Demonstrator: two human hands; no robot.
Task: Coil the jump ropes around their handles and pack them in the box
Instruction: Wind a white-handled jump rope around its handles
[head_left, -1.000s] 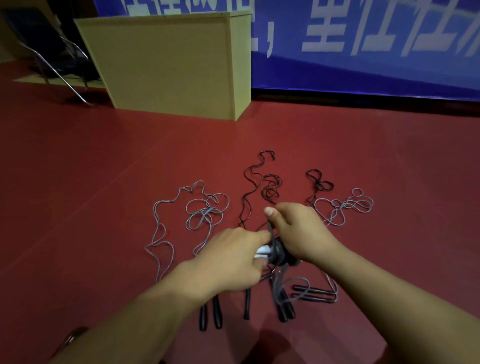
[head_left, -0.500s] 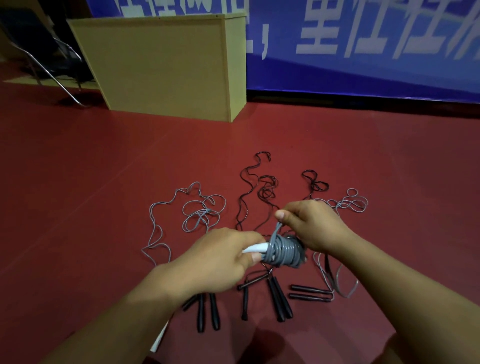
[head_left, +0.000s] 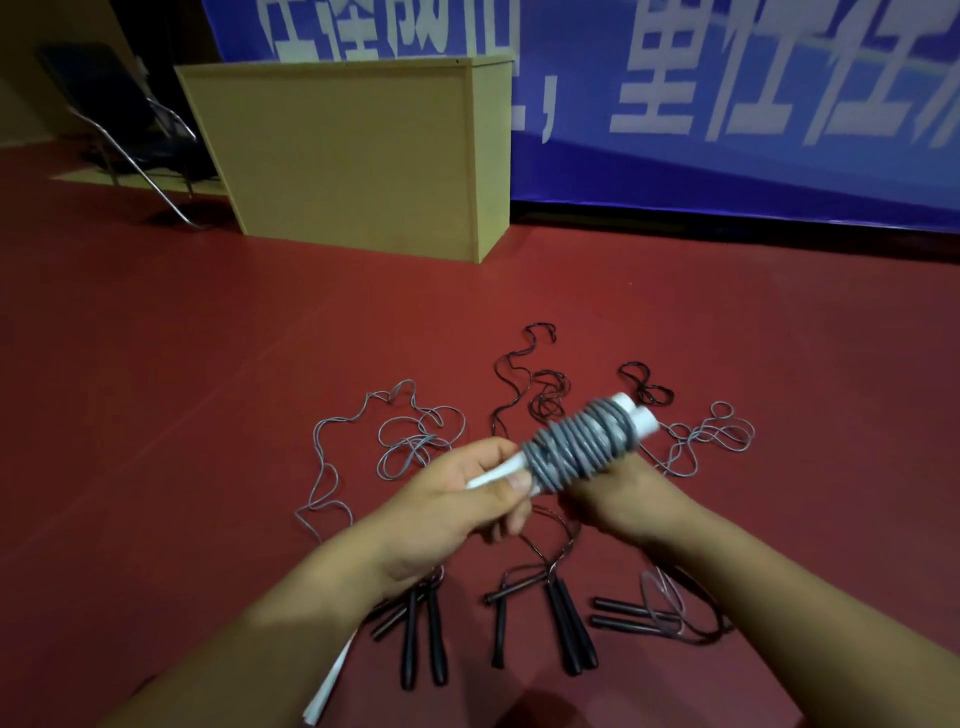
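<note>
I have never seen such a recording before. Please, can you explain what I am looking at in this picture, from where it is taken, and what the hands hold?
There is no machine: a person wears a camera on the head, looking down at their own hands. The left hand grips the white handles of a jump rope, with the grey rope coiled around them. The right hand is beneath the coil; its fingers are hidden. On the red floor lie more jump ropes, grey and dark, uncoiled, with black handles. Behind stands a wooden cabinet.
</note>
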